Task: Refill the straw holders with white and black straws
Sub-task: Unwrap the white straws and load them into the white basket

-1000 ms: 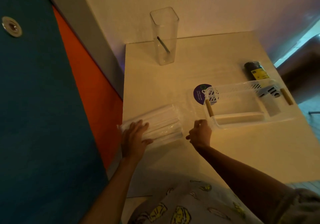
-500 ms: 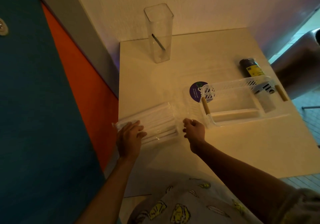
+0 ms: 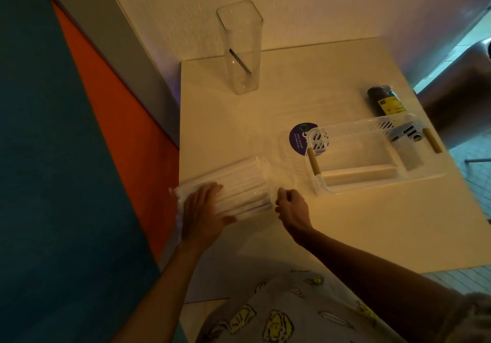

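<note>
One black straw (image 3: 240,61), tall clear holder (image 3: 240,50)

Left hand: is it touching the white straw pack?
Touching. The head view shows the left hand lying flat on the white straw pack, fingers spread over its near end.

clear plastic holder (image 3: 240,50) – smooth matt table (image 3: 332,223)

You have one pack of white straws (image 3: 239,186) in clear wrap; the straws inside can't be counted. One tall clear square holder (image 3: 240,50), with one black straw (image 3: 240,57) in it. One clear plastic basket (image 3: 366,154) with two wooden handles. One dark pack with a yellow label (image 3: 386,100). One round purple sticker (image 3: 299,138). Two hands: left hand (image 3: 203,217), right hand (image 3: 293,209).
</note>
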